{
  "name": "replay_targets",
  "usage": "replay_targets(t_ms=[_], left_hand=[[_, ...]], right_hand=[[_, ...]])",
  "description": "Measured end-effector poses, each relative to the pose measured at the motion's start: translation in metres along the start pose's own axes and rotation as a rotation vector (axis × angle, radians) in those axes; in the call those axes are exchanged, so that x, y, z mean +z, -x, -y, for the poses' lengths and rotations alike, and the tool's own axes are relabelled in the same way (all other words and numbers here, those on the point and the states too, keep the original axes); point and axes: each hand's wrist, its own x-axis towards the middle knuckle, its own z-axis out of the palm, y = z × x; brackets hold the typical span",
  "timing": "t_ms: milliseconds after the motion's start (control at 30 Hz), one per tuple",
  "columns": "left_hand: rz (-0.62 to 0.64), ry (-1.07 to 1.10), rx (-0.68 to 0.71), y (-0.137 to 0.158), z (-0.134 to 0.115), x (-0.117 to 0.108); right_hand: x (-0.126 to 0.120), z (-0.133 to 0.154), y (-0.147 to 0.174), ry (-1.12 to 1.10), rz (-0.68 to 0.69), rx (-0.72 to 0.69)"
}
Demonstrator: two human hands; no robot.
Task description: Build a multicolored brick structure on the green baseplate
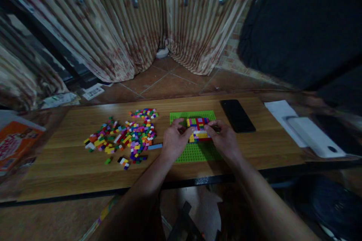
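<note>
A block of multicoloured toy bricks (pixel 199 123) stands on a green studded baseplate (pixel 195 154). My left hand (pixel 175 137) is closed on the left side of this brick build, its thumb reaching over the front part. On the opposite side my right hand (pixel 224 138) grips the build with thumb and fingers. A white strip and a yellow strip of brick show between the two thumbs; whether either strip is loose, I cannot tell. The fingertips partly hide the build's sides.
Many loose bricks (pixel 138 131) are spread over the wooden table (pixel 70 173) to the left, with a long blue brick (pixel 155 146) beside my left hand. A black phone (pixel 238 116) lies right of the baseplate. Further right are paper (pixel 283 115) and a white device (pixel 316 137).
</note>
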Motion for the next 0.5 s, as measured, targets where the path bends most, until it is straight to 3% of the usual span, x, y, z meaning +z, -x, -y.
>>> replay_targets(t_ms=[67, 167, 233, 333, 500], left_hand=[[-0.055, 0.068, 0.024, -0.005, 0.002, -0.010], [-0.175, 0.168, 0.070, -0.017, 0.007, -0.031], [-0.252, 0.228, 0.070, -0.024, 0.011, -0.047], [-0.349, 0.289, 0.054, -0.030, 0.016, -0.067], [-0.398, 0.318, 0.032, -0.029, 0.020, -0.082]], right_hand=[[-0.004, 0.005, 0.001, 0.039, -0.075, -0.021], [-0.007, 0.016, 0.006, 0.114, -0.215, -0.204], [-0.004, 0.024, 0.012, 0.092, -0.213, -0.318], [0.011, 0.038, 0.026, 0.085, -0.110, -0.440], [0.049, 0.052, 0.051, 0.157, 0.233, -0.636]])
